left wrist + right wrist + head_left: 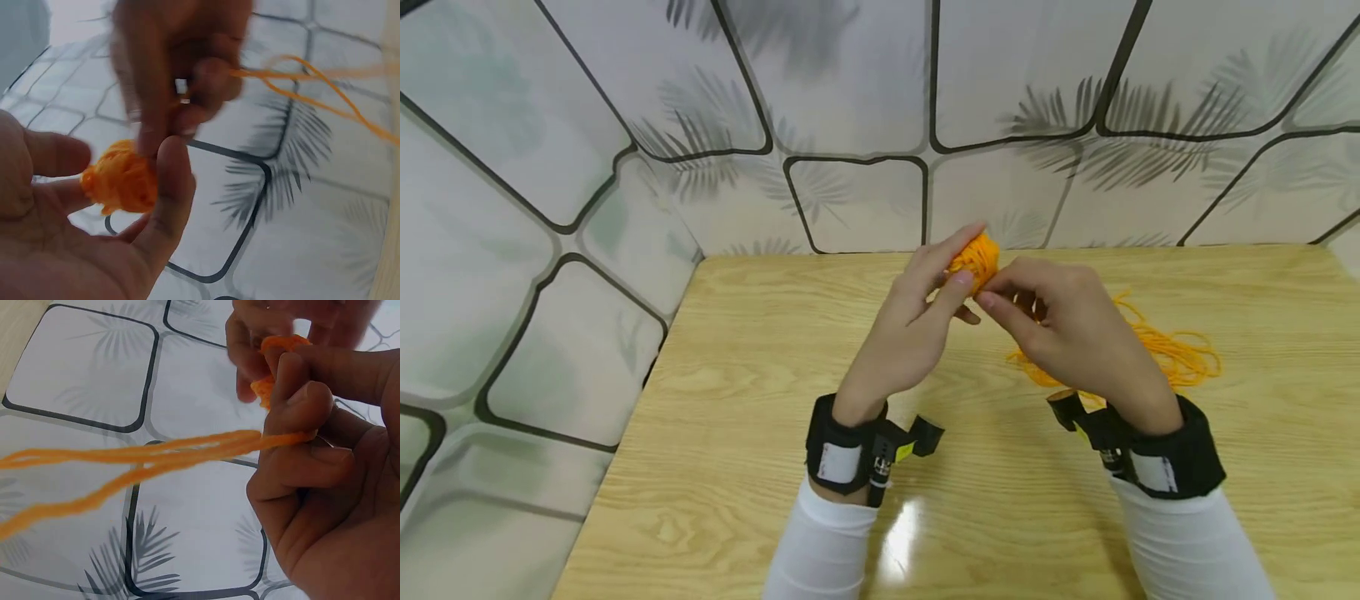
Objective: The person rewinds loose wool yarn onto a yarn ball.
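Observation:
A small ball of orange yarn [976, 260] is held up above the table's far part. My left hand [917, 312] grips it between thumb and fingers; the left wrist view shows the wound ball [122, 178] between them. Close against its right side, my right hand [1067, 321] pinches the yarn with thumb and forefinger. In the right wrist view, orange strands [156, 450] trail from between the curled fingers of that hand. A loose heap of the same yarn [1176, 354] lies on the table, partly hidden behind the right hand.
The light wood table [737, 467] ends at the back against a patterned wall [857, 204]. Another wall [475, 250] stands along its left side. Each wrist wears a black strap with a small camera [925, 435].

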The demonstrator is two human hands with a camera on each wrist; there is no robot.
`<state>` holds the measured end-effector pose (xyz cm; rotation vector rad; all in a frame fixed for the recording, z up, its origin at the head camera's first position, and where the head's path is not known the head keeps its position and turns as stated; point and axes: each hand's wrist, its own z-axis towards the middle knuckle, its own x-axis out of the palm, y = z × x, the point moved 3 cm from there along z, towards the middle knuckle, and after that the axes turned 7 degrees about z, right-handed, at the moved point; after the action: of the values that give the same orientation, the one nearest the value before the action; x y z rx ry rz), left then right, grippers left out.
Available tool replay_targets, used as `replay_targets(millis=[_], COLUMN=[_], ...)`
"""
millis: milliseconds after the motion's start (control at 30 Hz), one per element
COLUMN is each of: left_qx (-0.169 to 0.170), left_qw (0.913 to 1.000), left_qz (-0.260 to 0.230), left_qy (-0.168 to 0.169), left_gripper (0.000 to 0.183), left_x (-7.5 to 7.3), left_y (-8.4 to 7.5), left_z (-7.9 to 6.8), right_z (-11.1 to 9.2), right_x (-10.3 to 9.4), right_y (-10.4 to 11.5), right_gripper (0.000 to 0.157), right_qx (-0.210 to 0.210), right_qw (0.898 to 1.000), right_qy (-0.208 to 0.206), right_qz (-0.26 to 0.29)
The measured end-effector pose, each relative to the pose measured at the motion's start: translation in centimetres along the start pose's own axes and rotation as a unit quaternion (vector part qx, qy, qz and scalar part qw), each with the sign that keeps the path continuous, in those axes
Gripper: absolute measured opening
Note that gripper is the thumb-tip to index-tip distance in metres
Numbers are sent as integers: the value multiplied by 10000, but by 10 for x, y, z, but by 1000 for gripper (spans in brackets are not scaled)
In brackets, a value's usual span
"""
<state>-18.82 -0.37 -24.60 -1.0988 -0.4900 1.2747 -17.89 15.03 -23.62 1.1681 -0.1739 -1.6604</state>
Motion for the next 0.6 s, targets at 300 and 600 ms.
replay_targets(millis=[300, 600], left_qx=[-94, -112], left_qw=[9941, 9829], left_qz=[1016, -657], left_qy=[367, 1719], left_gripper=[36, 36], left_x=[-10, -9], left_y=[2, -11], left_z=[-1, -9], right_z=[-4, -1], right_x=[-14, -19], right_y=[12, 12], right_gripper=[5, 7], right_qx=[-168, -371], right_qw=[9996, 9936], right_qy=[-16, -923], right_qz=[-213, 526])
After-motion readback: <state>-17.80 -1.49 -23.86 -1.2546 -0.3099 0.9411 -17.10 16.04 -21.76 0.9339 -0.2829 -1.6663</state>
